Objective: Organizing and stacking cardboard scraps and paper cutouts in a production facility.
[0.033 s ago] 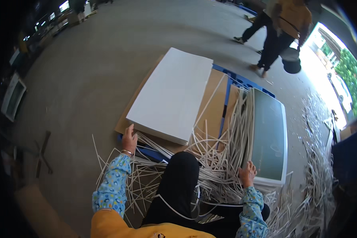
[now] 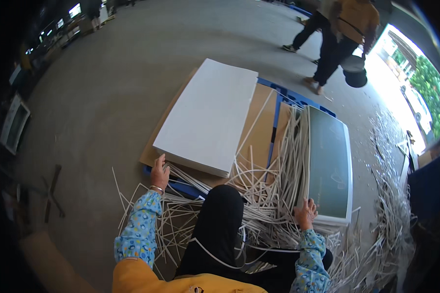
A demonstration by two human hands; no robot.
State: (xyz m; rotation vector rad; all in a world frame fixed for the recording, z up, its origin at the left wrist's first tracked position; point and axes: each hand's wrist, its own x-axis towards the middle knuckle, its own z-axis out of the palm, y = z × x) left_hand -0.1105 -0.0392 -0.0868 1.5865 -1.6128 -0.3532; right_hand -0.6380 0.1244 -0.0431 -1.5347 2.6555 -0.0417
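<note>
A thick stack of white sheets (image 2: 208,117) lies on brown cardboard over a blue pallet. My left hand (image 2: 159,172) is at the near left corner of that stack, fingers stretched out and apart, gripping nothing. To the right lies a stack of white-edged panels (image 2: 330,163) with a greenish, glass-like face. My right hand (image 2: 305,214) rests at the near left edge of those panels, its fingers spread. Long thin white strips (image 2: 291,161) lie bundled alongside the panels and tangled in front of my knee.
The blue pallet (image 2: 291,97) shows behind the stacks. More strips and clear plastic scraps (image 2: 388,195) litter the floor at right. A person in an orange top (image 2: 354,22) carries a dark bucket (image 2: 355,78) at the upper right. A framed panel (image 2: 14,124) stands at far left.
The scene has shifted slightly left in the view. My hands keep their places beside the two stacks.
</note>
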